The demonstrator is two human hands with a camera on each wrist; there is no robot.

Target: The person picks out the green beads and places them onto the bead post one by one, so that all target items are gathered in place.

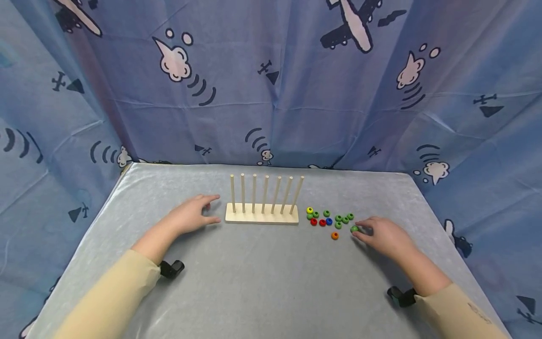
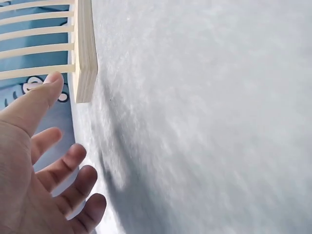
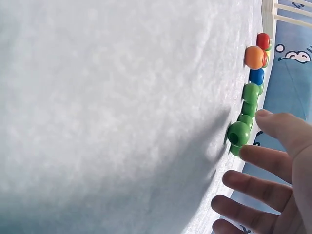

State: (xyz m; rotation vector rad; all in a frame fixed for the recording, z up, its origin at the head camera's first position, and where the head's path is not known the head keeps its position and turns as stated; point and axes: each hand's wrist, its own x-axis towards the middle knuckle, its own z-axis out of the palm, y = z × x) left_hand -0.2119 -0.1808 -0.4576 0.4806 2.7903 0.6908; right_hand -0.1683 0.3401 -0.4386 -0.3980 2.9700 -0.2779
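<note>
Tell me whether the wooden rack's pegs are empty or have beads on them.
Empty: in the head view, all seven pegs stand bare above the wooden rack's base, and the beads are off to its right.

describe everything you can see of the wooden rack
The rack looks like pale, unpainted wood: a flat rectangular base with seven thin pegs standing in a row. Every peg is bare. It sits upright on the grey table, lengthwise across the head view. The left hand is near its left end, apparently not touching; beads lie off the other end.
</note>
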